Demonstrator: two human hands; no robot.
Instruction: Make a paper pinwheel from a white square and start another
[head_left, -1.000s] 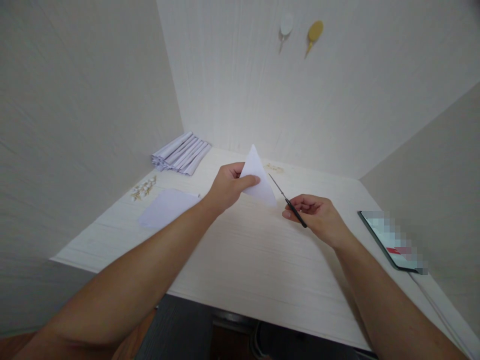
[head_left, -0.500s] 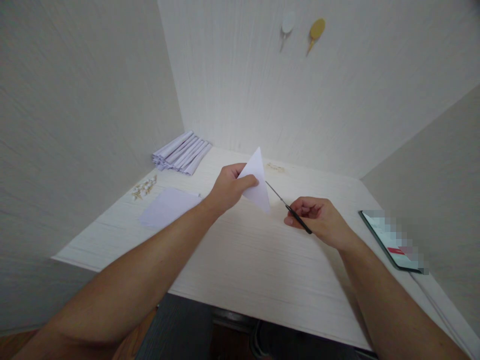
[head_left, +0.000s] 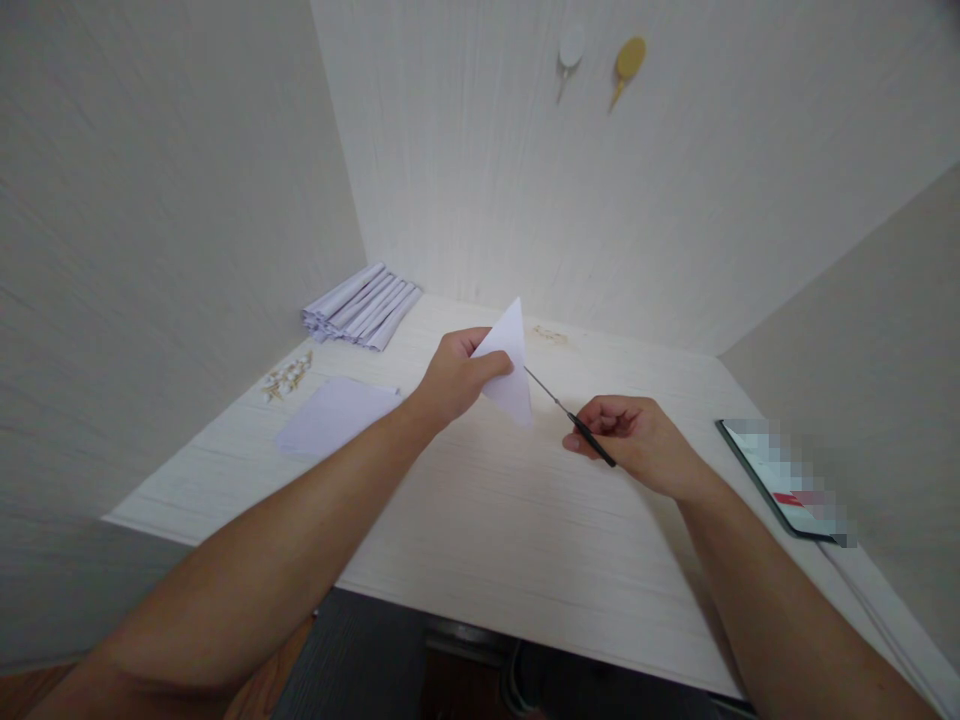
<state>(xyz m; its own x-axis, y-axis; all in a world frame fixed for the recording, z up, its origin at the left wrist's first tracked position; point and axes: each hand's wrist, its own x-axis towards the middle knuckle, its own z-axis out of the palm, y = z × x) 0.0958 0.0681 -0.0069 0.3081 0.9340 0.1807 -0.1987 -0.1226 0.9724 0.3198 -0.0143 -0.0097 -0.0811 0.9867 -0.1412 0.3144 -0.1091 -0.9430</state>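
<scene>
My left hand [head_left: 465, 372] pinches a white folded paper triangle [head_left: 510, 345] between thumb and fingers, its tip pointing up, above the table. In my right hand [head_left: 630, 440] is a pair of scissors [head_left: 592, 440] with black handles, the fingers closed around them. The thin blades point up and left, and their tip is at the right edge of the paper. Whether the blades have paper between them I cannot tell. Beside my left forearm lies a flat stack of white paper [head_left: 330, 415].
Rolled or folded white paper strips [head_left: 364, 305] lie at the back left of the table [head_left: 480, 540]. Small white-and-gold pieces [head_left: 287, 377] sit near the left edge. A tablet-like device [head_left: 780, 480] rests at the right. Two hooks [head_left: 630, 60] are on the back wall.
The scissors and my right hand have shifted slightly left, along with the lower corner of the paper. Both hands keep their holds.
</scene>
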